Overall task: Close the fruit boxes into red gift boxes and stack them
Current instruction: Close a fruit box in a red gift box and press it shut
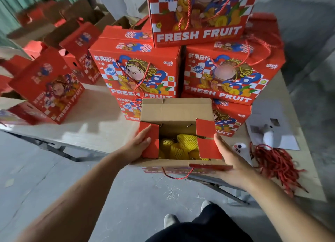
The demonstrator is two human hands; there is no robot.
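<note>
While open, box [176, 114] between grips.

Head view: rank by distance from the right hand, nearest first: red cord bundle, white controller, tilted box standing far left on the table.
From the right hand:
1. white controller, just right of the hand.
2. red cord bundle, farther right, at the table's edge.
3. tilted box, far left, across the open box.
</note>
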